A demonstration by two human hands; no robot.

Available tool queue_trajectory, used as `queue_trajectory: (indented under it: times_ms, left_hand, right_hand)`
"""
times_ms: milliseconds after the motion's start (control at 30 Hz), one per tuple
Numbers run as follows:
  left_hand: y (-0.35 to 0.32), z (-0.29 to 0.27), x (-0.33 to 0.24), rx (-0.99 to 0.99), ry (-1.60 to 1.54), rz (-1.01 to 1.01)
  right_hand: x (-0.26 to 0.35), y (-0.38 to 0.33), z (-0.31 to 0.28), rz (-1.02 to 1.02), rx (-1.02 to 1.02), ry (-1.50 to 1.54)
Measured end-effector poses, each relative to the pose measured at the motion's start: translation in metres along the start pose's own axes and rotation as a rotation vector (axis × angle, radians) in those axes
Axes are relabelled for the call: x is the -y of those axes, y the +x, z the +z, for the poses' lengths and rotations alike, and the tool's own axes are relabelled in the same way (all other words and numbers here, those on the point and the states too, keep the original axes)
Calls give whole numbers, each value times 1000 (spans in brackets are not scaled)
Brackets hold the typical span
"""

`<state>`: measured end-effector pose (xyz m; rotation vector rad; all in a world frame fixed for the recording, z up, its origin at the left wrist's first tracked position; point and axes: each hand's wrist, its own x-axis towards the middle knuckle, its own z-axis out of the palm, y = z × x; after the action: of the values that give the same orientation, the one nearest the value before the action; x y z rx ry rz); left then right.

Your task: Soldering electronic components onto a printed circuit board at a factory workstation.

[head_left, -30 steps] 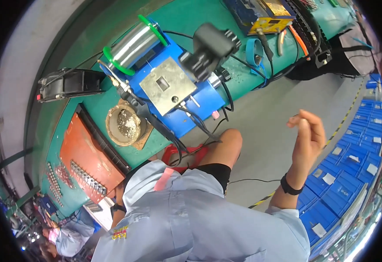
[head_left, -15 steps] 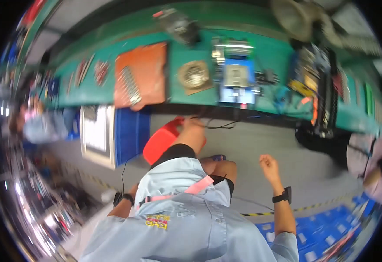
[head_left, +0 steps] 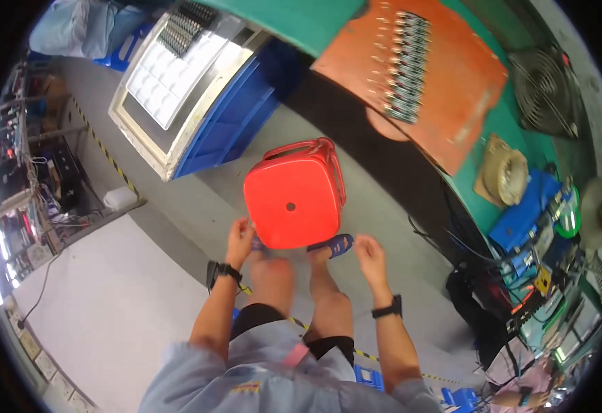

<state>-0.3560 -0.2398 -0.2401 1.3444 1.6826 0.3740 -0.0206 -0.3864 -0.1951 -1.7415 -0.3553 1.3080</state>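
A red plastic stool (head_left: 293, 199) with a round hole in its seat stands on the floor in front of me. Just off its near left corner is my left hand (head_left: 240, 239), loosely bent, with no object visible in it; whether the fingertips touch the seat's edge I cannot make out. My right hand (head_left: 370, 256) hangs to the right of the stool, apart from it, fingers relaxed and empty. Both wrists wear dark bands. My feet, in dark blue slippers (head_left: 341, 245), are by the stool's near side.
Left of the stool stands a blue bin (head_left: 229, 113) topped by a pale-framed tray (head_left: 125, 113). A green workbench (head_left: 476, 196) at upper right carries an orange mat (head_left: 356, 51) with rows of small metal parts, a fan and a tape roll (head_left: 506, 176). A white tabletop (head_left: 108, 289) lies left.
My view has swung left and the workbench has shifted to the right. The red stool, partly behind my leg before, now shows whole. My left hand has come forward beside it.
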Motion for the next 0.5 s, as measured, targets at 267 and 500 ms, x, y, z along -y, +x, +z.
queue_trajectory:
  times_ms: [267,500]
  left_hand:
    - [14,-19,-3,175,-63,-129]
    - [62,-45,65,53,-115,-269]
  right_hand:
    - [14,194,27,-215,-119,-391]
    - [39,273,129,28,41,-484]
